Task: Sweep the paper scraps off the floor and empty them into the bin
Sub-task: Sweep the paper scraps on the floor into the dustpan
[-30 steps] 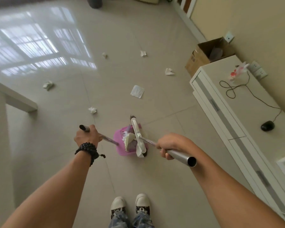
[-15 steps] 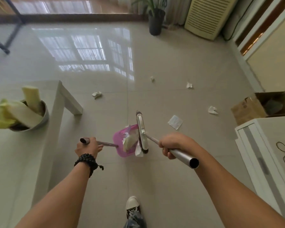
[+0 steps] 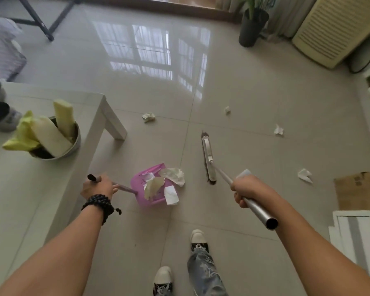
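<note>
Both arms reach forward and down. The left hand [image 3: 97,186], beaded bracelet [image 3: 99,205] at the wrist, is clenched around the handle of the pink dustpan [image 3: 151,190], which carries crumpled paper scraps [image 3: 172,177]. The right hand [image 3: 247,192] grips the metal pole of the broom [image 3: 208,160], its head apart from the pan. Loose scraps [image 3: 149,117] lie on the tiled floor [image 3: 254,92] ahead, near the low table [image 3: 19,189].
</note>
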### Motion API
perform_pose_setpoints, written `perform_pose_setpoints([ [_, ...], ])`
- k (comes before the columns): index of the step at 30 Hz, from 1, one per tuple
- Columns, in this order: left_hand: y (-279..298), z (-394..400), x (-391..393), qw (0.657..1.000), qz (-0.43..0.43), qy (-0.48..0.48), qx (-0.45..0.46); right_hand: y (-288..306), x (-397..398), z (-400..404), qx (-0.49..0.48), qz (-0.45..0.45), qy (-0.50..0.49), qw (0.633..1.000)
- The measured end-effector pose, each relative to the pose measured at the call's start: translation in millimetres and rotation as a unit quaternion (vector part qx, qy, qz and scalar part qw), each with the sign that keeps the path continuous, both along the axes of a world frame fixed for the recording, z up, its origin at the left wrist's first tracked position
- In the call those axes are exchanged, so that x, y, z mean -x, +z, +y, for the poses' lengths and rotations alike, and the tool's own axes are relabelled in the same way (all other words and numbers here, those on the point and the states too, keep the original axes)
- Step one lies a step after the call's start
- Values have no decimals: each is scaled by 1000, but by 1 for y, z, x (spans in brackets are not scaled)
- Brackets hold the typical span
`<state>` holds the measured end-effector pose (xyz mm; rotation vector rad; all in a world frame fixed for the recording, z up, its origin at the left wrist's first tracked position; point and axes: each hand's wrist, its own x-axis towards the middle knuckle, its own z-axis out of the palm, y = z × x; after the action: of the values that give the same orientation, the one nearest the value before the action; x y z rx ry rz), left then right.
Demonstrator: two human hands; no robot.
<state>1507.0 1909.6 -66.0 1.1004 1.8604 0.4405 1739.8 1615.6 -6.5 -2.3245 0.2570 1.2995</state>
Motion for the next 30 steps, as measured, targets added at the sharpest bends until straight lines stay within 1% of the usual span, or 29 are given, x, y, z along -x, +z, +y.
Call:
perform_pose_setpoints([
  [3, -13, 8, -22, 1000, 21, -5, -9, -17, -37, -15, 34, -31, 9, 999],
  [6, -42, 25, -40, 997, 58, -42, -17, -34, -67, -36, 72, -57, 28, 995],
  [8, -49, 37, -56, 995, 75, -63, -23, -42, -82, -49, 106, -65, 33, 992],
  [9, -37, 38, -65, 994, 78, -76, -21, -47, -87, -56, 119, -67, 38, 990],
  [11, -26, 38, -86, 991, 87, -99, -17, -60, -95, -68, 145, -54, 44, 987],
  [15, -26, 40, -117, 988, 65, -140, -28, -80, -95, -76, 177, -4, 57, 983],
  [18, -31, 37, -134, 985, 54, -160, -39, -88, -91, -62, 154, 10, 35, 987],
  [21, -31, 26, -151, 986, 36, -161, -23, -89, -85, -33, 107, 23, 17, 994],
  [26, -47, -22, -187, 987, -9, -159, -6, -74, -72, 19, 39, 41, 49, 997],
  [30, -84, -45, -202, 979, 4, -204, -17, -62, -79, 48, 20, 75, 74, 994],
])
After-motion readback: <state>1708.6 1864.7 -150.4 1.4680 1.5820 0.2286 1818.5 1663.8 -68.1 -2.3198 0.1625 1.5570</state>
